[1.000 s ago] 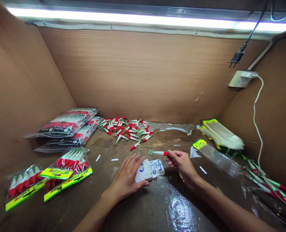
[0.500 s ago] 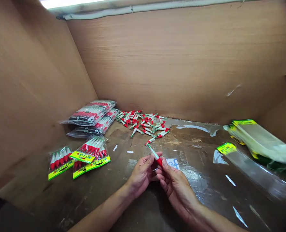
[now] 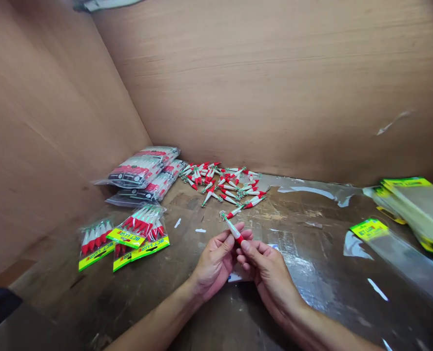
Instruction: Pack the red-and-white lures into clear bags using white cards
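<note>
Between my two hands is a red and white fishing lure (image 3: 233, 229), its green hooked end pointing up and away from me. My left hand (image 3: 216, 261) pinches the white body between thumb and fingers. At the red end, the thumb and fingers of my right hand (image 3: 265, 265) are closed on the same lure. Beyond the fingertips lies a loose pile of similar lures (image 3: 227, 187) against the back wall. A white card with blue marks (image 3: 238, 278) lies on the table, mostly hidden under my hands.
Yellow-labelled packs of lures (image 3: 139, 231) lie at left, before a stack of clear bags filled with lures (image 3: 143, 170). On the right are clear empty sleeves (image 3: 414, 190) with yellow headers and one single sleeve (image 3: 370, 228). Wooden walls (image 3: 260, 87) enclose the table's back and left.
My view has shifted, so the table items sit differently in the frame. The lure stays in both hands, and my right fingers have moved slightly along its red end.
</note>
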Available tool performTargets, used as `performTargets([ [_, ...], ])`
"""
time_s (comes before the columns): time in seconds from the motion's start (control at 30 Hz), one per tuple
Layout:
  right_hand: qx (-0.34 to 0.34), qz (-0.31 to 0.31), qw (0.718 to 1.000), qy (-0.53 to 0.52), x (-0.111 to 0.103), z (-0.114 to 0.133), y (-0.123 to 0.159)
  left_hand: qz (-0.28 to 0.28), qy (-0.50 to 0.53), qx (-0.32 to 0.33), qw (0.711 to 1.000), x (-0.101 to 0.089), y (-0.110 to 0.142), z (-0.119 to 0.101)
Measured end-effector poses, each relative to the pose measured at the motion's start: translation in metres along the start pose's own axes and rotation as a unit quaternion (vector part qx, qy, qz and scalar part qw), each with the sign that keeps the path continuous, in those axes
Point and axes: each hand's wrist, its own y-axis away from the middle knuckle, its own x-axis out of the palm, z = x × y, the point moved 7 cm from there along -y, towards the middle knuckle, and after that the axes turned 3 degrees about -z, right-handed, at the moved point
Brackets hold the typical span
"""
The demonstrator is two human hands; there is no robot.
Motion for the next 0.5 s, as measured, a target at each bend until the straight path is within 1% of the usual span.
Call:
performTargets([
  [0.1,-0.025,0.001,1.0,0.017,-0.001,0.004,0.0,0.003,-0.004,-0.003,1.0,0.0,0.0,0.002],
  [0.2,-0.039,0.0,0.999,0.02,-0.002,0.001,0.002,0.001,-0.004,-0.003,1.0,0.0,0.0,0.004],
  [0.3,-0.053,0.0,0.998,0.031,-0.001,-0.002,0.003,0.004,-0.015,0.01,1.0,0.001,-0.002,0.004],
  [0.37,-0.06,0.001,0.997,0.043,-0.001,0.003,0.0,0.01,-0.048,0.027,0.998,0.001,-0.002,0.001],
  [0.4,-0.063,0.002,0.997,0.052,-0.003,0.01,-0.003,0.013,-0.087,0.037,0.995,0.001,-0.002,-0.003],
  [0.43,-0.068,0.005,0.995,0.068,-0.007,0.021,-0.007,0.015,-0.151,0.05,0.987,0.001,-0.001,-0.008],
  [0.47,-0.083,0.002,0.992,0.093,-0.013,0.035,-0.01,0.019,-0.238,0.066,0.969,0.001,0.002,-0.014],
  [0.5,-0.101,0.001,0.986,0.133,-0.023,0.052,-0.013,0.025,-0.344,0.082,0.935,0.002,0.005,-0.02],
])
